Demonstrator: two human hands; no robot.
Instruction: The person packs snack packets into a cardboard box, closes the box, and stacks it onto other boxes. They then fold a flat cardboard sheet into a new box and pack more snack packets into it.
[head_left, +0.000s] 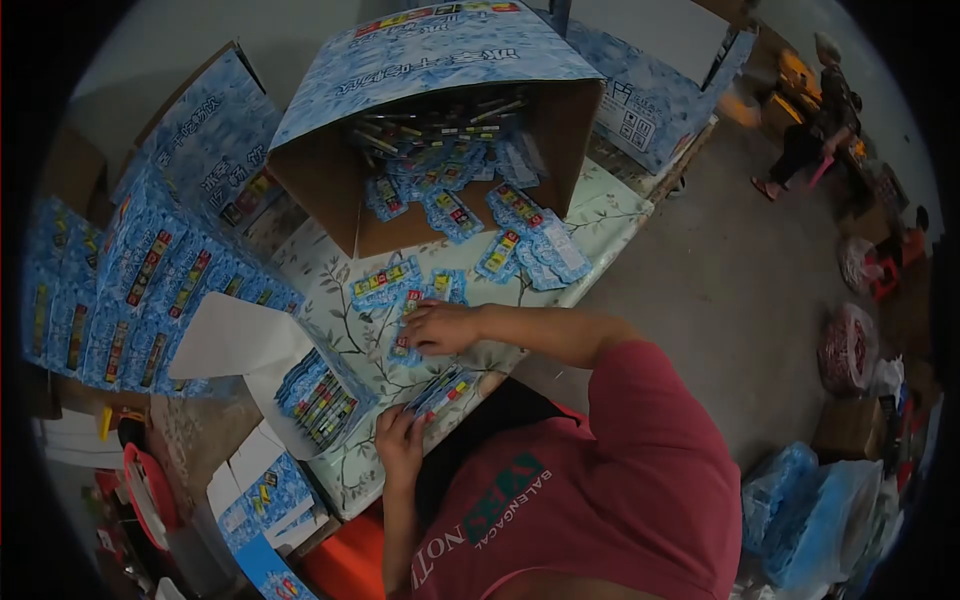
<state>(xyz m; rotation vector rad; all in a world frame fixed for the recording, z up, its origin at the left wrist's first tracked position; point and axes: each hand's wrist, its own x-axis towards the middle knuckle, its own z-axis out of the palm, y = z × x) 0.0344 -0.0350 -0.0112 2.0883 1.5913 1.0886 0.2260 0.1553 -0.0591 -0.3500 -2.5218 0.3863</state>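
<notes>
My left hand (400,440) rests at the near edge of the table, its fingers closed on a small stack of blue packets (445,393) standing on edge. My right hand (442,328) reaches across, with bent fingers over one blue packet (402,350) that lies on the cloth. Its fingertips press on that packet, partly covering it. Other loose packets (385,283) lie just beyond the right hand. Left of both hands, an open small carton (345,395) holds a row of packets packed upright.
A large carton (330,215) lies on its side, spilling packets onto the flowered tablecloth (610,205). Filled blue display boxes (150,290) are stacked at left. Flat box blanks (265,500) sit below. Another person (830,110) is at the far right, near bags (850,340) on the floor.
</notes>
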